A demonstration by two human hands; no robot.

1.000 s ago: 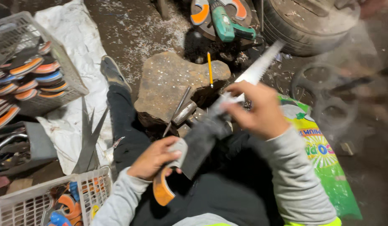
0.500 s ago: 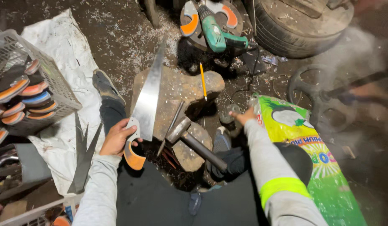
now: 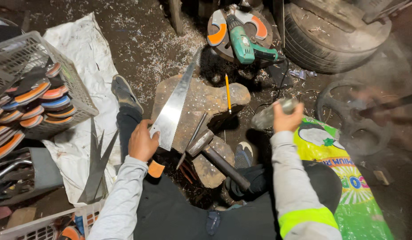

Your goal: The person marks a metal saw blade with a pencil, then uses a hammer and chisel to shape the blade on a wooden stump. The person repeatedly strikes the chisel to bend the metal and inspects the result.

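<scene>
The left hand (image 3: 143, 143) still grips the saw blade (image 3: 174, 106), now tilted over the stone (image 3: 201, 100). The right hand (image 3: 287, 119), empty-reaching before, now clenches a blurred grey object (image 3: 270, 114); the hammer (image 3: 215, 153) lies untouched below its fingers.

We find just one package: a printed plastic sack (image 3: 348, 178) lying flat on the floor at the right, just beside the person's right leg and partly under the right forearm. It is long and rectangular, running from near the middle of the view down to the bottom edge. Its upper part is bright yellow with a white and dark picture patch and a small green shape; lower down it turns bright green, with coloured lettering and white rays across it. We see no signs, screens or separate labels elsewhere.
</scene>
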